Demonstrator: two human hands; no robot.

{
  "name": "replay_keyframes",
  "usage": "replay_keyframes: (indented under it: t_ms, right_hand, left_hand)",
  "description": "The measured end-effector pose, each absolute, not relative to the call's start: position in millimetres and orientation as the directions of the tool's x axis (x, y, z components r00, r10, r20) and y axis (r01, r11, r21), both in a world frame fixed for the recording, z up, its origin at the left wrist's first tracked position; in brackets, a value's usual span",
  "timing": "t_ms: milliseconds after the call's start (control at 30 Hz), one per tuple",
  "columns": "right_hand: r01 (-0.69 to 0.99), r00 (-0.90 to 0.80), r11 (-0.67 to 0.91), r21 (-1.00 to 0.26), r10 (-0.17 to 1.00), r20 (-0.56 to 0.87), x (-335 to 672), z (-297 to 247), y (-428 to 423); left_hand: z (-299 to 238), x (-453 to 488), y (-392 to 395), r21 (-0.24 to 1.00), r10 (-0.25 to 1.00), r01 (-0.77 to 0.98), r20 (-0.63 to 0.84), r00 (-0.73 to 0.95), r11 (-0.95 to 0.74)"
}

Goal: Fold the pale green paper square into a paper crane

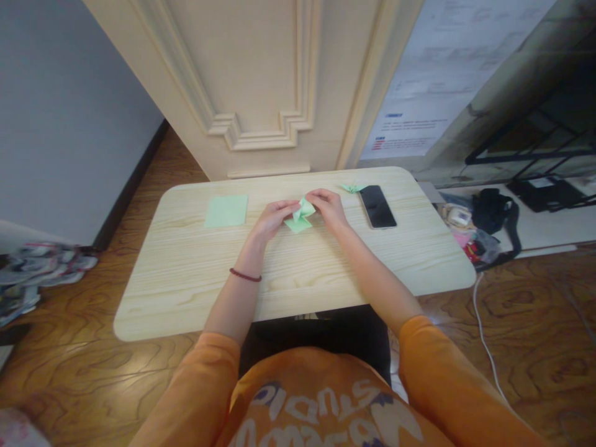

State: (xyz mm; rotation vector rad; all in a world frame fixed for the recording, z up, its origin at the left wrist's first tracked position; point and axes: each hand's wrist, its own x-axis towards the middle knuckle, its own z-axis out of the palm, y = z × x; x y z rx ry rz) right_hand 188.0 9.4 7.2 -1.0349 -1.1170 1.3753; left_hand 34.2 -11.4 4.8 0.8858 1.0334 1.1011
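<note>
Paper point(300, 217), pinched by left hand point(274, 221), right hand point(328, 208)

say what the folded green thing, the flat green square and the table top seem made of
The folded green piece looks like thin matte paper, given its sharp creases. The flat green square seems the same paper, matching in colour and lying thin. The table top looks like pale wood or wood-grain laminate, smooth with a slight sheen; the grain lines cannot settle which.

Pale green paper point(298, 216) on wood-grain tabletop point(298, 273).
</note>
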Motion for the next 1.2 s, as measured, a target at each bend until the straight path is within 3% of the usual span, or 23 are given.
replay_keyframes:
  t_ms: [167,467,767,1200]
  right_hand:
    - [-0.185,-0.082,-0.040,-0.982,0.996,-0.025,187.5,9.5,7.9]
    - [-0.195,-0.068,-0.020,-0.981,0.998,-0.007,187.5,10.7,7.1]
    - [-0.250,-0.098,-0.056,-0.967,0.995,-0.033,188.2,11.5,6.8]
    - [-0.200,-0.089,-0.021,-0.980,0.996,-0.003,188.0,12.7,6.3]
  left_hand:
    - [5.5,35.0,-12.3,0.919,0.959,-0.295,-0.215,0.183,0.263]
    - [6.9,37.4,-13.0,0.904,0.959,-0.325,-0.240,0.151,0.277]
    - [7.3,37.2,-13.7,0.922,0.968,-0.298,-0.220,0.120,0.246]
    - [7.2,37.1,-13.5,0.949,0.977,-0.234,-0.199,0.079,0.212]
